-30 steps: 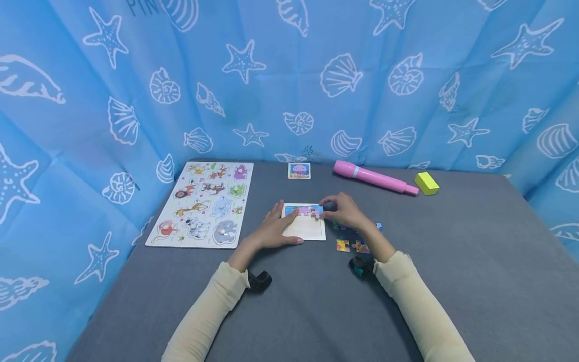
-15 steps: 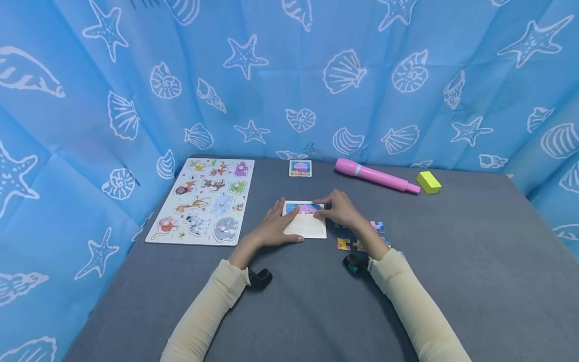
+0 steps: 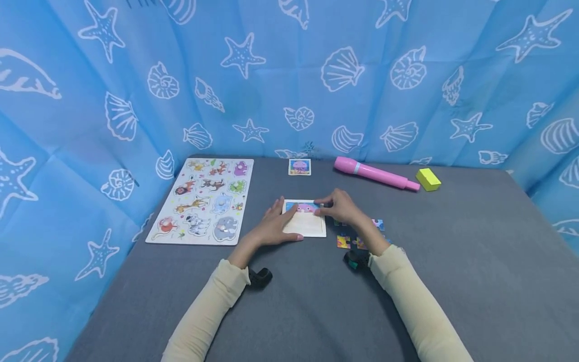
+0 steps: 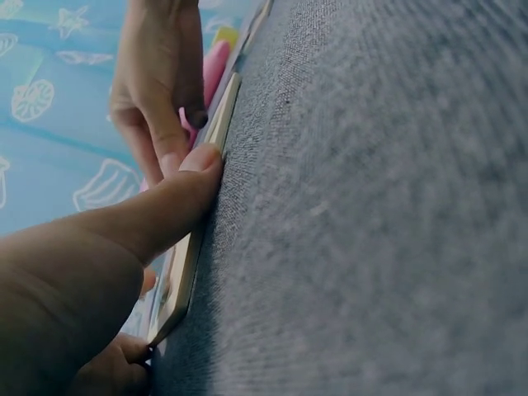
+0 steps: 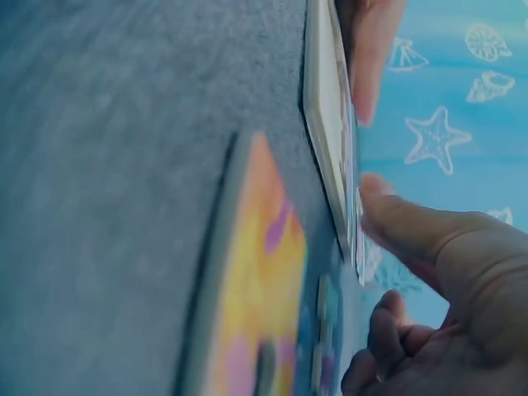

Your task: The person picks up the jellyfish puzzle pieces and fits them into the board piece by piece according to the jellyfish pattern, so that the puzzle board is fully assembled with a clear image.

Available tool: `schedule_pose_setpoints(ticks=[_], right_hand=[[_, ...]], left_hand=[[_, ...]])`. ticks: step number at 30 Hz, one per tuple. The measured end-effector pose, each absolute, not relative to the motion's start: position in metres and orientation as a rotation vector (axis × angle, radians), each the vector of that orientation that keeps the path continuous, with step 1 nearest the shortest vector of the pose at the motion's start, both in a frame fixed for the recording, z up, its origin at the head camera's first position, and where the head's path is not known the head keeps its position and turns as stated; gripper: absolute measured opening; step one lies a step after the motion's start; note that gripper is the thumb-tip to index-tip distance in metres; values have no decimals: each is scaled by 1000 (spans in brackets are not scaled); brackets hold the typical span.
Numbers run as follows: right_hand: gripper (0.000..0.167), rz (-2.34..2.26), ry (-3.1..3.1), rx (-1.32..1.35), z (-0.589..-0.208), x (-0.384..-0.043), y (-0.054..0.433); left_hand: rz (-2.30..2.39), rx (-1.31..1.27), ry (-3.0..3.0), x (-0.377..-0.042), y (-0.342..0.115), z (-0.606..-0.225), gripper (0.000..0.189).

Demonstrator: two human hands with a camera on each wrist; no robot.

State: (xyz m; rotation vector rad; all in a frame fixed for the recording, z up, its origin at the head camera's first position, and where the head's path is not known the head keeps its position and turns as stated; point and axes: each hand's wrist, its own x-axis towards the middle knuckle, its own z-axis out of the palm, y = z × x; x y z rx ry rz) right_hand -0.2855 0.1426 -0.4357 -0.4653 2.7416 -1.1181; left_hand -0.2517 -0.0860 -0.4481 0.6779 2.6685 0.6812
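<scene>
The table cover (image 4: 371,198) is a grey cloth, matt, and its woven ribs look rather rough from close. The curtain (image 3: 289,80) is thin blue cloth, smooth between its soft folds. The puzzle tray (image 3: 304,229) seems to be of pale wood, plain and matt. The yellow-orange puzzle piece (image 5: 260,280) has a smooth printed face and a plain, dull edge. The animal board (image 3: 205,195) has a smooth white printed surface. The pink stick-shaped toy (image 3: 376,174) looks like glossy plastic. The yellow block (image 3: 427,179) is smooth; its material I cannot tell. The left sleeve (image 3: 203,311) is soft, matt cream cloth.
</scene>
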Motion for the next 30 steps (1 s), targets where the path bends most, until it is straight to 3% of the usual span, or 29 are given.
schedule_pose_setpoints(ticks=[8,30], right_hand=[[34,-1151,2748,-368,-432,-275,173],[38,-1020,2716,-359,-432,-252,208]], left_hand=[[749,686,2670,-250,-93,-451,97],[815,693,2704,-234,-102,-450,74]])
